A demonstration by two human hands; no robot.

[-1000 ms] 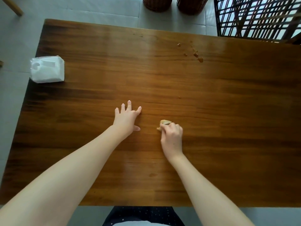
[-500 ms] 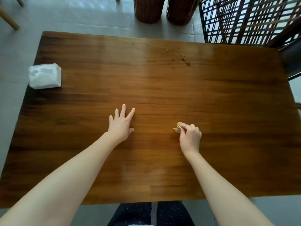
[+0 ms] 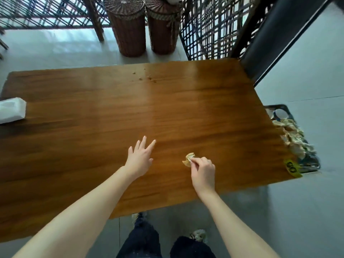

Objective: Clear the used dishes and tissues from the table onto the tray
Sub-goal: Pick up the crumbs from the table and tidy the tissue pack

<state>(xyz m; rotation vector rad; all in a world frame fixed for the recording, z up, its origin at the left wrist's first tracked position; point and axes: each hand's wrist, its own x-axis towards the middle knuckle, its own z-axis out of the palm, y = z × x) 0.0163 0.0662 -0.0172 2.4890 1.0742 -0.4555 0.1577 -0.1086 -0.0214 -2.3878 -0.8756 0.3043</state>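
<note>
Dragged along tabletop (image 3: 186, 108) toward tray (image 3: 285, 108) at 3 o'clock: crumpled tissue (image 3: 189, 159), pinched in curled fingers (image 3: 195, 161) of right hand (image 3: 202, 170), nearer drop-off than a second ago; left hand (image 3: 139, 159) spread open, empty.

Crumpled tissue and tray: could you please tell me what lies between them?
Head view: bare table between the crumpled tissue in the right hand and the tray, except a yellow tag beside the tray.

Head-worn wide view, looking steeply down, table (image 3: 167, 108) close below
</note>
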